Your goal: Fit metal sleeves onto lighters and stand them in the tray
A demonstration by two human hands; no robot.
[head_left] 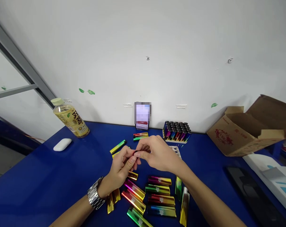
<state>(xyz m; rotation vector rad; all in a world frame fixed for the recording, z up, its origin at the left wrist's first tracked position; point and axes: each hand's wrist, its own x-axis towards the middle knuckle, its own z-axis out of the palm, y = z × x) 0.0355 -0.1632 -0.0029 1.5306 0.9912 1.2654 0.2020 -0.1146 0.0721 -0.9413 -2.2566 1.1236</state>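
Observation:
My left hand, with a metal watch on its wrist, and my right hand meet over the middle of the table. Thumbs and fingers of both are pinched together around a small dark piece, mostly covered by the fingertips. Below them lie several shiny metallic lighter cases, among them a pink-and-yellow one, a red one, a green one and a blue-gold one. A yellow-green case is just beyond my left hand.
A rack of black-ended lighters stands by the wall, near a propped phone. Partly behind my right hand is a white holed tray. A drink bottle and white mouse sit left; an open carton and black keyboard-like object right.

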